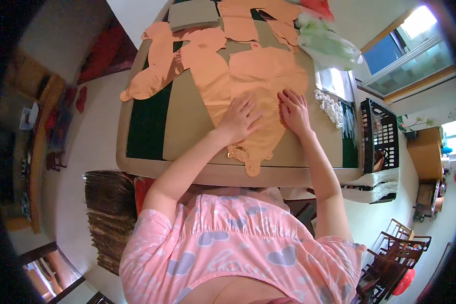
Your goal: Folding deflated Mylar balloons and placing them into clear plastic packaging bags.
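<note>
A flat, uninflated foil balloon point(266, 71), shiny orange-copper, lies on brown cardboard on the table in front of me. Its narrow end, with a rounded tab, points toward me. My left hand point(239, 121) rests open on the lower part of the foil, fingers spread and slightly blurred. At the balloon's right edge lies my right hand point(294, 112), fingers stretched out and touching the wrinkled border. Left of this balloon, another flat foil piece point(152, 76) stretches toward the table's left edge. More orange foil point(239, 25) lies at the far side.
A grey-brown flat block point(194, 15) sits at the back. On the right are a clear-green plastic bag point(326, 43), a white stringy bundle point(329, 108), thin pale sticks point(348, 120) and a black crate point(381, 134). Brown stacked sheets point(109, 218) stand below the table's left corner.
</note>
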`<state>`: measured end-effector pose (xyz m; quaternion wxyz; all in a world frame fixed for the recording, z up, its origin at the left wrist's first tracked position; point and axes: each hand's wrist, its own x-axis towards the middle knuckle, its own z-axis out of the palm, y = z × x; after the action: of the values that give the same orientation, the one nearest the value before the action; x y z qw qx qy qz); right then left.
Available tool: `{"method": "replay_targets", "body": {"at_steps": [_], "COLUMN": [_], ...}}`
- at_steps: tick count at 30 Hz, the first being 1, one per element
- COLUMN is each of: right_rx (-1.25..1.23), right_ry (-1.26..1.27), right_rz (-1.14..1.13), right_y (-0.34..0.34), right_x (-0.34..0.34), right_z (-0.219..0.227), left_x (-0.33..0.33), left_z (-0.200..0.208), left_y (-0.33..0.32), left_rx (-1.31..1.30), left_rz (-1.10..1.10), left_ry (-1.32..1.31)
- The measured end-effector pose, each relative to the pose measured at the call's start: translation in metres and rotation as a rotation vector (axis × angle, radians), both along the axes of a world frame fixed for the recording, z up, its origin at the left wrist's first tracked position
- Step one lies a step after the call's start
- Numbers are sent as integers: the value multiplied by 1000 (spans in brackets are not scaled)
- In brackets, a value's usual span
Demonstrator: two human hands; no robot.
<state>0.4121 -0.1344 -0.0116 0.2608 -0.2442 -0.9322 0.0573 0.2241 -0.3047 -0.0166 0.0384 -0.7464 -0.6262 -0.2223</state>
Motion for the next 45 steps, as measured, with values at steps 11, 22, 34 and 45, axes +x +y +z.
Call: {"method": "replay_targets", "body": {"at_steps": [11, 22, 34, 45], "right_rx": [24, -102, -194, -280], "right_ry": [-9, -37, -54, 134], "right_rz": [-34, -471, -451, -204], "right_y": [0, 2, 22, -6], "right_x": [1, -2, -3, -8], "right_z": [4, 17, 7, -3], "left_x": [-1, -3, -2, 0], "left_z": [8, 1, 4, 8], "left_y": [5, 21, 22, 22], "left_rx": [-68, -94, -211, -167], "left_rz": [36, 152, 162, 170], "left_ry": [-59, -32, -2, -33]}}
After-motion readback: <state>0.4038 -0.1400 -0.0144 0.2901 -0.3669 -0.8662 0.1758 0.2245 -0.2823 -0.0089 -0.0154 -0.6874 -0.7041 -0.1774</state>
